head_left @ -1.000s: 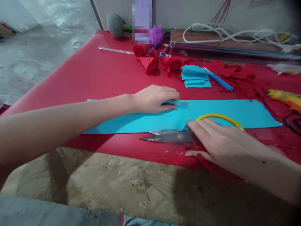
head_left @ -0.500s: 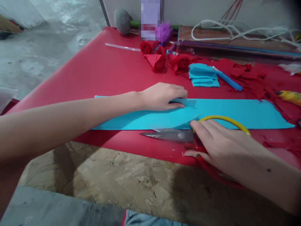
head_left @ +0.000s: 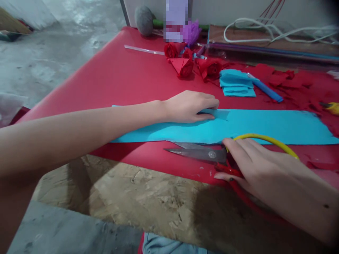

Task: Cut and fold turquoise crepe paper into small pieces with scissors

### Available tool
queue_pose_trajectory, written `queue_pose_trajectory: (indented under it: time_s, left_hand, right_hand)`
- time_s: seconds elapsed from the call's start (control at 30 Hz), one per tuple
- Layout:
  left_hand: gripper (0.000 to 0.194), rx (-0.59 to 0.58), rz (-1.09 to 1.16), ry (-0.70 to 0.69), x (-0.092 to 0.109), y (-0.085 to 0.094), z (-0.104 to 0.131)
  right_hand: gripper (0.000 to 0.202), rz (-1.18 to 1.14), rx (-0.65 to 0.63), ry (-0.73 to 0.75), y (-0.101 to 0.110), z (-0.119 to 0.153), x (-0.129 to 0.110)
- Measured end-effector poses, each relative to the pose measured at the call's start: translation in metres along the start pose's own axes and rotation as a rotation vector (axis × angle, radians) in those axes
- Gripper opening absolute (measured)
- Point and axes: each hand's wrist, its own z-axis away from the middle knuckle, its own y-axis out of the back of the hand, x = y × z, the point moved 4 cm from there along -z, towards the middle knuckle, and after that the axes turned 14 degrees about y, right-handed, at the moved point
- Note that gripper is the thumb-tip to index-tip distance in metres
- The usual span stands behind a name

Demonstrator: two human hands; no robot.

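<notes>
A long strip of light blue crepe paper (head_left: 275, 123) lies across the red tabletop. My left hand (head_left: 192, 106) rests on it with fingers curled, pinching a small blue paper piece (head_left: 222, 114) against the strip. In my right hand (head_left: 254, 158) is a pair of scissors (head_left: 196, 154) with a yellow and a red handle. Their blades point left along the strip's front edge and are slightly apart. The upper blade lies at that edge; whether it is under the paper I cannot tell.
Red paper roses (head_left: 182, 67) stand at the back beside a purple flower (head_left: 191, 32). A folded blue paper stack (head_left: 237, 83), a blue pen (head_left: 268, 90) and red scraps (head_left: 288, 79) lie behind the strip. A white cable (head_left: 251, 42) loops behind, and the table's wooden front edge (head_left: 148, 197) is nearest me.
The view has shifted, so everything sits a little further right. The strip's front edge by the scissors, raised before, now lies flatter. My left hand has kept its place on the paper.
</notes>
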Motion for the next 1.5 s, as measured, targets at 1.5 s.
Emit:
queue_pose_trajectory:
  time_s: [1.5]
  left_hand:
    - [0.020, -0.011, -0.012, 0.150, -0.039, 0.032, 0.063]
  right_hand:
    - [0.064, -0.085, 0.060, 0.004, -0.001, -0.024, -0.009]
